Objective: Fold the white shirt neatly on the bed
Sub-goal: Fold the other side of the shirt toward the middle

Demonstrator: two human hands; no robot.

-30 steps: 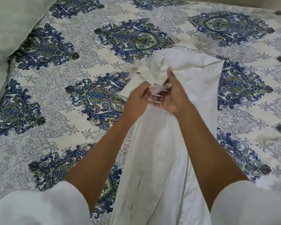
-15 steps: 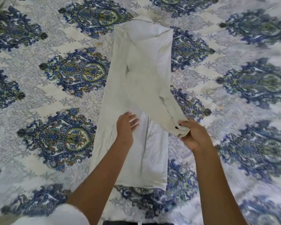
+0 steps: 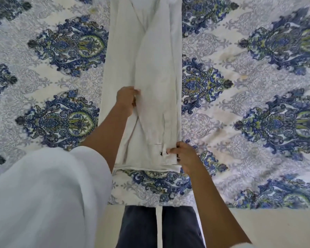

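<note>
The white shirt (image 3: 150,59) is lying on the bed (image 3: 240,108) as one long narrow strip, running from the near edge away to the far side, where its top is passing out of view. The left hand (image 3: 126,100) is pinching a crease of cloth on the strip's left half, about midway along. The right hand (image 3: 185,156) is gripping the sleeve cuff (image 3: 166,149) at the near right corner, just by the hem. Judging by this, the lengthwise folding is looking nearly done: the sides are sitting turned in and the sleeve is lying along the body. The crosswise folds, hem up towards collar, are looking not yet begun, and some creases are showing near the left hand
</note>
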